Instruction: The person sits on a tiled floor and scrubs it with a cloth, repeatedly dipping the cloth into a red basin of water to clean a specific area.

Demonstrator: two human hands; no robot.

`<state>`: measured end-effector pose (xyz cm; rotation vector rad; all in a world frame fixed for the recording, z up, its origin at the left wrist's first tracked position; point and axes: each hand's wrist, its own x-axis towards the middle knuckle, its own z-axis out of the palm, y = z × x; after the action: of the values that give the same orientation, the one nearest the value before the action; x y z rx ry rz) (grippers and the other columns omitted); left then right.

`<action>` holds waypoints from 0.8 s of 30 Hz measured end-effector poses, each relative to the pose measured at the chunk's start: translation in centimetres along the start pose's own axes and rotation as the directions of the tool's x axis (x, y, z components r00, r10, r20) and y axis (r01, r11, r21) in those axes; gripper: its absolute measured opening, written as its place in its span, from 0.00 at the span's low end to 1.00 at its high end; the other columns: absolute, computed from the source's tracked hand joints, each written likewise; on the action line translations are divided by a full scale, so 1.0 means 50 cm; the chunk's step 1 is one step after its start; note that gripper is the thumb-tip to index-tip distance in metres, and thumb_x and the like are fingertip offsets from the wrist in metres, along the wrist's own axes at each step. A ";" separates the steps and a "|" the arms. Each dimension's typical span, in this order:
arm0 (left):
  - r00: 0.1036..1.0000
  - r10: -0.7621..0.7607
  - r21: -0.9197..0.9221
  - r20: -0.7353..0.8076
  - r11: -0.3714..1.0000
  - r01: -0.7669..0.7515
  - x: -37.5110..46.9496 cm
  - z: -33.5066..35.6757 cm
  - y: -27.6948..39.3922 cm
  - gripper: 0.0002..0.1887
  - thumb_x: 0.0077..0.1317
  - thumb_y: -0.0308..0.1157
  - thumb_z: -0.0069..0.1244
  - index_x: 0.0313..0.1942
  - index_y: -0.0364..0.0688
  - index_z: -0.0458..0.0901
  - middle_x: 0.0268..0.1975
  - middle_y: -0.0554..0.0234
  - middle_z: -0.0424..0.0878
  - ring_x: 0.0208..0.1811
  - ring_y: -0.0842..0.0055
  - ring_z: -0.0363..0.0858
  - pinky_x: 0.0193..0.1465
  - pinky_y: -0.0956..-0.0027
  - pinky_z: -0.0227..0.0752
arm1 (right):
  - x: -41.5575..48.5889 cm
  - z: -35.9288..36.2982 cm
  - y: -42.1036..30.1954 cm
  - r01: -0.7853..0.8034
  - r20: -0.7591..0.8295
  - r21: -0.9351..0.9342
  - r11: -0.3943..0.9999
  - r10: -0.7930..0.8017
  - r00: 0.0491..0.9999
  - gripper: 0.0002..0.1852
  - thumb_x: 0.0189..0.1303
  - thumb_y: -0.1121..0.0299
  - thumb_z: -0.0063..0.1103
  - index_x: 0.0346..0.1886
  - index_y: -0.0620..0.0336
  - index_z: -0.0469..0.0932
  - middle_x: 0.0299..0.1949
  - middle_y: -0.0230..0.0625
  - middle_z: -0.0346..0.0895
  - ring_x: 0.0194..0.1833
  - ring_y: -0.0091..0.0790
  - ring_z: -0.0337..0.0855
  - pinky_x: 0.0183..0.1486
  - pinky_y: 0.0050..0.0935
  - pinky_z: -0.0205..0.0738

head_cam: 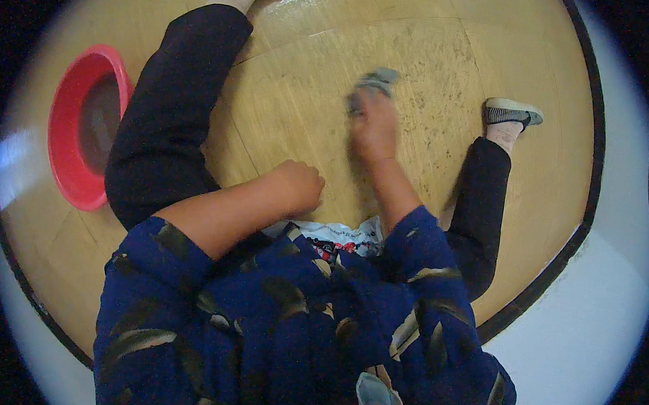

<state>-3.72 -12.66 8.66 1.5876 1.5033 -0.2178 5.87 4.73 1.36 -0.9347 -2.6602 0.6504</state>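
My right hand (375, 127) is closed on a grey cloth (378, 82), blurred, against the tan floor (299, 111) between my spread legs. Dark specks and smudges mark the floor just right of that hand. My left hand (301, 188), curled with its fingers folded in, is lower and to the left, over the floor; no object shows in it. A white plastic bag (361, 234) with printing lies at my lap, partly hidden by my patterned blue top.
A red plastic basin (64, 143) holding murky water stands left of my bent left leg. My right foot in a striped shoe (508, 113) rests at the right. Dark skirting (597, 109) and a pale wall curve round the right side. Shiny floor shows at the top.
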 end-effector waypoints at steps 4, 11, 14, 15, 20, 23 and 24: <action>1.000 -0.005 0.005 0.001 1.000 0.005 -0.002 0.008 -0.006 0.18 0.64 0.43 0.51 0.43 0.38 0.85 0.47 0.46 0.85 0.49 0.52 0.84 0.51 0.51 0.78 | -0.043 0.040 -0.079 0.305 0.103 -0.034 0.952 -0.301 0.948 0.28 0.53 0.74 0.60 0.61 0.55 0.75 0.63 0.51 0.72 0.64 0.55 0.71 0.68 0.48 0.64; 1.000 0.006 -0.022 0.019 1.000 -0.005 -0.001 -0.001 -0.008 0.18 0.65 0.42 0.50 0.44 0.36 0.83 0.48 0.46 0.84 0.49 0.51 0.83 0.53 0.51 0.77 | -0.169 -0.115 0.159 -0.472 -0.243 -0.169 0.865 0.427 0.871 0.29 0.55 0.75 0.59 0.64 0.59 0.73 0.64 0.55 0.70 0.64 0.58 0.70 0.68 0.48 0.63; 1.000 0.008 0.003 0.001 1.000 -0.008 -0.013 0.000 -0.009 0.17 0.64 0.41 0.51 0.44 0.36 0.83 0.47 0.46 0.85 0.49 0.51 0.83 0.52 0.50 0.77 | -0.208 -0.149 0.235 -0.795 -0.389 -0.098 0.599 0.712 0.585 0.28 0.55 0.78 0.57 0.63 0.63 0.73 0.62 0.56 0.72 0.64 0.57 0.70 0.68 0.47 0.64; 0.999 0.011 0.000 -0.032 1.000 -0.011 -0.019 0.001 -0.009 0.17 0.64 0.40 0.51 0.44 0.36 0.83 0.47 0.46 0.85 0.48 0.50 0.84 0.51 0.50 0.77 | -0.205 -0.148 0.244 -0.857 -0.372 -0.058 0.512 0.786 0.494 0.27 0.55 0.78 0.57 0.62 0.64 0.73 0.62 0.57 0.72 0.64 0.57 0.71 0.67 0.47 0.64; 0.999 -0.002 -0.003 -0.034 1.000 0.002 -0.023 0.004 0.000 0.16 0.65 0.41 0.52 0.40 0.36 0.85 0.44 0.45 0.86 0.45 0.50 0.85 0.49 0.49 0.79 | -0.142 -0.063 0.135 -0.250 -0.246 -0.063 0.966 0.228 0.942 0.24 0.53 0.79 0.55 0.57 0.64 0.75 0.56 0.55 0.76 0.59 0.57 0.73 0.64 0.47 0.67; 1.000 -0.017 0.055 0.014 0.998 0.016 -0.025 -0.001 -0.003 0.16 0.65 0.42 0.52 0.40 0.37 0.85 0.44 0.45 0.86 0.45 0.50 0.85 0.49 0.49 0.79 | -0.170 0.007 -0.016 -0.030 0.048 -0.045 0.999 0.033 0.998 0.27 0.55 0.72 0.59 0.62 0.55 0.74 0.66 0.53 0.69 0.66 0.58 0.68 0.69 0.49 0.61; 0.999 -0.030 0.083 0.036 0.996 0.027 -0.027 -0.003 -0.005 0.16 0.65 0.42 0.52 0.41 0.37 0.86 0.44 0.45 0.86 0.46 0.50 0.85 0.49 0.49 0.79 | -0.202 0.016 -0.055 0.030 0.118 -0.067 0.997 -0.022 0.993 0.29 0.56 0.72 0.59 0.64 0.53 0.72 0.69 0.53 0.65 0.67 0.60 0.65 0.70 0.53 0.59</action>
<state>-4.32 -13.55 9.54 1.6189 1.5057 -0.3272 11.82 -3.92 1.20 -0.9043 -2.8096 0.6301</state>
